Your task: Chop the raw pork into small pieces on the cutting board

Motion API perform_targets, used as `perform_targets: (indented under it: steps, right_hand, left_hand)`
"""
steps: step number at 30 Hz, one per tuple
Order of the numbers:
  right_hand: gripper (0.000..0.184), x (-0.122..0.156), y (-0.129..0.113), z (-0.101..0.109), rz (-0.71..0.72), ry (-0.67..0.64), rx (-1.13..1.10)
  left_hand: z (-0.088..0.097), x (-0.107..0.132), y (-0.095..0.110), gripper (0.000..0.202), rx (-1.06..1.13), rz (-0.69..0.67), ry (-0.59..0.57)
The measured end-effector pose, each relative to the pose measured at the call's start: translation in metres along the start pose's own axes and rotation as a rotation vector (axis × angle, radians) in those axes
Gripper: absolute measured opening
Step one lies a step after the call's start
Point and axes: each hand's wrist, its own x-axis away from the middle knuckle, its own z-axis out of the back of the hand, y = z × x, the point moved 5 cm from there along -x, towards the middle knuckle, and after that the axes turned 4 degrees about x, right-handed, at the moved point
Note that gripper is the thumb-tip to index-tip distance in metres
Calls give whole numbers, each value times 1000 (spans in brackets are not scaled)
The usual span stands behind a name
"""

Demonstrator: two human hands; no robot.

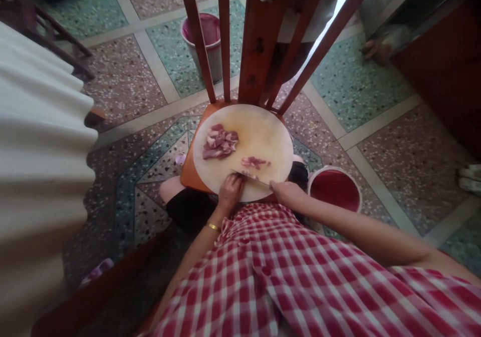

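Head view, looking down past a red-checked garment (259, 257). Round pale chopping board (266, 131) sits on the seat of a wooden chair (190, 171), slatted back on the far side.

Right hand (288, 194): I read its fingers as wrapped round the handle end of a knife (257, 179); the blade runs leftward across the near part of the board.

Left hand (230, 191): on the near edge of the board, fingers bent and bunched together close beside the blade. I cannot tell whether they pinch anything; the tips are too small and dark to read. Gold bracelet (213, 226) at that wrist.

Meat: larger heap of pieces (220, 142) on the far left of the board. Smaller cluster of cut bits (254, 162) just beyond the blade, apart from the heap.

Surroundings: red-lined bucket (334, 192) on the floor to the right; pink-lined bin (215, 61) behind the chair back; pale curtain (41, 126) at left.
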Motion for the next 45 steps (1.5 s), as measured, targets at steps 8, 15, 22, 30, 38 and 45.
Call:
perform_targets:
  steps: [8, 15, 22, 30, 38, 45]
  right_hand:
    - [35, -22, 2, 25, -59, 66, -25]
    - [26, 9, -4, 18, 43, 63, 13]
    - [33, -24, -28, 22, 120, 143, -14]
    - [34, -26, -22, 15, 135, 153, -31]
    - [29, 11, 16, 18, -83, 55, 36]
    - [25, 13, -5, 14, 36, 65, 33]
  left_hand:
    - [8, 0, 1, 17, 26, 22, 68]
    - [4, 5, 1, 17, 19, 15, 75]
    - [3, 4, 1, 16, -14, -12, 103]
    - [0, 5, 1, 16, -53, -35, 82]
    - [6, 4, 1, 17, 37, 6, 91]
    - [7, 10, 2, 16, -4, -4, 117]
